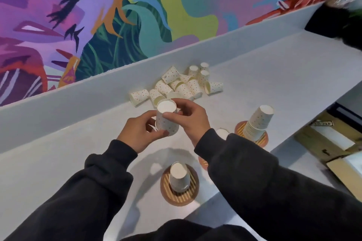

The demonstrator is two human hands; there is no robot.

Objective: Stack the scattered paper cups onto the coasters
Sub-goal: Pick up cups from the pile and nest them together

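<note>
My left hand (pixel 140 132) and my right hand (pixel 191 120) both hold an upside-down dotted paper cup (pixel 166 118) above the white counter; it looks like nested cups. Behind them lies a pile of several scattered dotted cups (pixel 181 85). A round striped coaster (pixel 179 192) near me carries an upside-down cup (pixel 179 177). A tall tilted stack of cups (pixel 257 123) stands on a second coaster (pixel 262 141) to the right. A third coaster (pixel 202 162) and a cup (pixel 222 134) on it are mostly hidden by my right sleeve.
The white counter (pixel 274 76) has a raised back wall (pixel 78 100) below a colourful mural. Its right edge drops off to cardboard boxes (pixel 323 143) on the floor. A dark object (pixel 337 23) sits at the far right end.
</note>
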